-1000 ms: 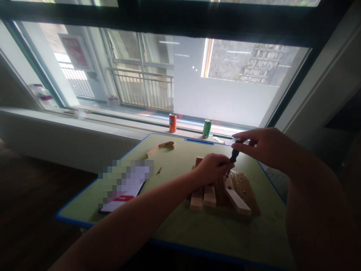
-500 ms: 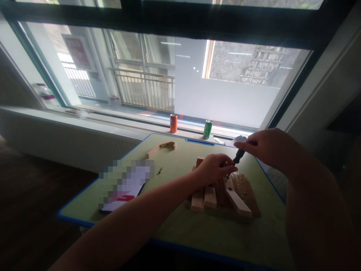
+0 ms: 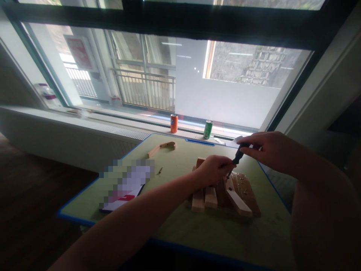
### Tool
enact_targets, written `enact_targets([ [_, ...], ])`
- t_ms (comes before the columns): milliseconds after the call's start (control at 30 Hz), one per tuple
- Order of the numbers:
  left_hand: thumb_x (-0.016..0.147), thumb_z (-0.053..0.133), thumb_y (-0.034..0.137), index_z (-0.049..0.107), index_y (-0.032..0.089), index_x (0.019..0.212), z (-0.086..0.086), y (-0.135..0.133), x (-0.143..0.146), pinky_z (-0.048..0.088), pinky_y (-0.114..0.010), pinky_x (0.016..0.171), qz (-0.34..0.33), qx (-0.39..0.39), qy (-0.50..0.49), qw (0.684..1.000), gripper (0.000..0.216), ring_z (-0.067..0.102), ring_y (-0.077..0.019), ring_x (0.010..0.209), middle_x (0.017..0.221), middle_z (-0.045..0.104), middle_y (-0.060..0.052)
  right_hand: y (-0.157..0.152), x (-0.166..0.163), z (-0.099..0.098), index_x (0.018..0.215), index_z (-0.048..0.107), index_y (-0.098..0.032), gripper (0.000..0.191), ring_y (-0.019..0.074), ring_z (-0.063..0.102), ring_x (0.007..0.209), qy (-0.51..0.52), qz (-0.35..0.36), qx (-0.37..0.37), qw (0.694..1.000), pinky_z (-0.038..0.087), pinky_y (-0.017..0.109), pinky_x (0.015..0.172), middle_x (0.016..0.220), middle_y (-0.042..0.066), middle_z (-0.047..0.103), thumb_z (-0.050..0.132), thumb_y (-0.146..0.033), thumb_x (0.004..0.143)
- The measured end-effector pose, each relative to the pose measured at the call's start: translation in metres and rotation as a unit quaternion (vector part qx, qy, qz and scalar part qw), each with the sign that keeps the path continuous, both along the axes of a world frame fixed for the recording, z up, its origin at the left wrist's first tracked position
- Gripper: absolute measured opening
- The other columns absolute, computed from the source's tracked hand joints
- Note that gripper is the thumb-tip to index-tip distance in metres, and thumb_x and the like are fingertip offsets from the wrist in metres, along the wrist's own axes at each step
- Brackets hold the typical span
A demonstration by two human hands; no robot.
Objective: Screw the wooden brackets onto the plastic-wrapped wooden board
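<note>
My right hand [image 3: 261,146] is closed round the black handle of a screwdriver [image 3: 239,154], which slants down to the left. Its tip meets a dark screw at the upper end of an angled wooden piece [image 3: 238,201]. My left hand [image 3: 217,168] pinches the screwdriver where handle and shaft join; part of the grip is hidden by the fingers. That wooden piece lies on a brown board [image 3: 252,199] scattered with small screws. Beneath and beside my left hand lie wooden blocks [image 3: 211,197], partly covered by it.
The green table [image 3: 175,226] has a blue edge. Another angled wooden piece [image 3: 160,148] lies at the back left, small dark bits [image 3: 160,171] nearer. A partly blurred flat packet [image 3: 126,192] is at left. An orange can [image 3: 174,123] and green can [image 3: 208,129] stand on the windowsill.
My right hand has turned on the screwdriver handle, its fingers now more opened out around the top. My left fingers have drawn in closer round the shaft. The wooden pieces stay put.
</note>
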State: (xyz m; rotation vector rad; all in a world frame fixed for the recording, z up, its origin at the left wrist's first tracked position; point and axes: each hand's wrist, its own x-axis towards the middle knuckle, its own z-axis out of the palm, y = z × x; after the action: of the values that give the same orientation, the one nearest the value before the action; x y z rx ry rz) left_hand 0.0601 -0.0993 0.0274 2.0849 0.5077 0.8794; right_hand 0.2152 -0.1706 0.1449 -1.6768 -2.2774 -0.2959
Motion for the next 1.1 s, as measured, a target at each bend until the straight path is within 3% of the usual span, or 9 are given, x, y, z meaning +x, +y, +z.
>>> enact_targets([
  [167, 0.074, 0.056, 0.045, 0.065, 0.013, 0.091, 0.002, -0.001, -0.001, 0.039, -0.022, 0.058, 0.043, -0.016, 0.028, 0.999, 0.037, 0.053, -0.0111, 0.064, 0.076, 0.063, -0.003, 0.007, 0.004, -0.003, 0.071, 0.069, -0.021, 0.045, 0.0129, 0.05, 0.048, -0.046, -0.063, 0.003, 0.997, 0.03, 0.027, 0.046, 0.057, 0.002, 0.062, 0.043, -0.057, 0.079],
  [333, 0.076, 0.054, 0.043, 0.065, 0.014, 0.089, 0.002, 0.0, -0.002, 0.039, -0.022, 0.059, 0.018, 0.001, 0.029, 0.999, 0.034, 0.053, -0.0111, 0.065, 0.073, 0.062, -0.002, 0.008, 0.002, -0.004, 0.058, 0.063, -0.02, 0.052, 0.0128, 0.046, 0.044, -0.062, -0.097, 0.005, 0.993, 0.026, 0.027, 0.046, 0.049, 0.002, 0.056, 0.042, -0.064, 0.076],
  [433, 0.079, 0.049, 0.039, 0.065, 0.012, 0.083, 0.002, 0.0, -0.002, 0.036, -0.021, 0.057, 0.014, 0.038, 0.035, 0.999, 0.031, 0.05, -0.0103, 0.062, 0.066, 0.059, 0.0, 0.006, -0.002, -0.004, 0.063, 0.065, -0.02, 0.051, 0.0135, 0.049, 0.046, -0.039, -0.083, -0.002, 0.996, 0.029, 0.027, 0.047, 0.052, 0.002, 0.059, 0.041, -0.062, 0.077],
  [600, 0.082, 0.044, 0.041, 0.063, 0.01, 0.075, 0.0, 0.002, -0.001, 0.034, -0.02, 0.055, 0.026, 0.06, 0.043, 0.997, 0.037, 0.046, -0.0092, 0.059, 0.061, 0.055, 0.0, 0.005, -0.004, -0.003, 0.09, 0.069, -0.022, 0.031, 0.0139, 0.057, 0.06, -0.002, -0.001, -0.013, 1.0, 0.038, 0.025, 0.054, 0.075, 0.002, 0.067, 0.048, -0.043, 0.079],
  [767, 0.083, 0.044, 0.042, 0.066, 0.011, 0.083, -0.002, 0.003, 0.0, 0.036, -0.02, 0.058, 0.014, 0.059, 0.038, 0.997, 0.038, 0.048, -0.0098, 0.062, 0.066, 0.058, 0.0, 0.006, -0.005, -0.004, 0.104, 0.065, -0.023, 0.031, 0.0153, 0.059, 0.068, 0.021, 0.024, 0.026, 0.999, 0.042, 0.026, 0.06, 0.089, 0.003, 0.068, 0.049, -0.034, 0.079],
  [900, 0.082, 0.045, 0.043, 0.066, 0.012, 0.083, 0.001, 0.001, 0.0, 0.036, -0.021, 0.058, 0.018, 0.042, 0.038, 0.998, 0.038, 0.049, -0.0101, 0.062, 0.067, 0.059, -0.001, 0.008, -0.004, -0.003, 0.086, 0.069, -0.021, 0.03, 0.0157, 0.057, 0.062, -0.014, 0.013, 0.011, 1.0, 0.038, 0.026, 0.056, 0.074, 0.003, 0.067, 0.049, -0.043, 0.08],
  [1100, 0.075, 0.055, 0.044, 0.064, 0.013, 0.085, 0.003, -0.002, -0.002, 0.035, -0.02, 0.055, 0.035, -0.002, 0.016, 0.999, 0.034, 0.047, -0.0092, 0.06, 0.067, 0.057, 0.0, 0.014, -0.006, -0.007, 0.063, 0.066, -0.019, 0.051, 0.0146, 0.05, 0.049, -0.046, -0.068, 0.03, 0.996, 0.031, 0.027, 0.05, 0.052, 0.003, 0.059, 0.041, -0.061, 0.077],
])
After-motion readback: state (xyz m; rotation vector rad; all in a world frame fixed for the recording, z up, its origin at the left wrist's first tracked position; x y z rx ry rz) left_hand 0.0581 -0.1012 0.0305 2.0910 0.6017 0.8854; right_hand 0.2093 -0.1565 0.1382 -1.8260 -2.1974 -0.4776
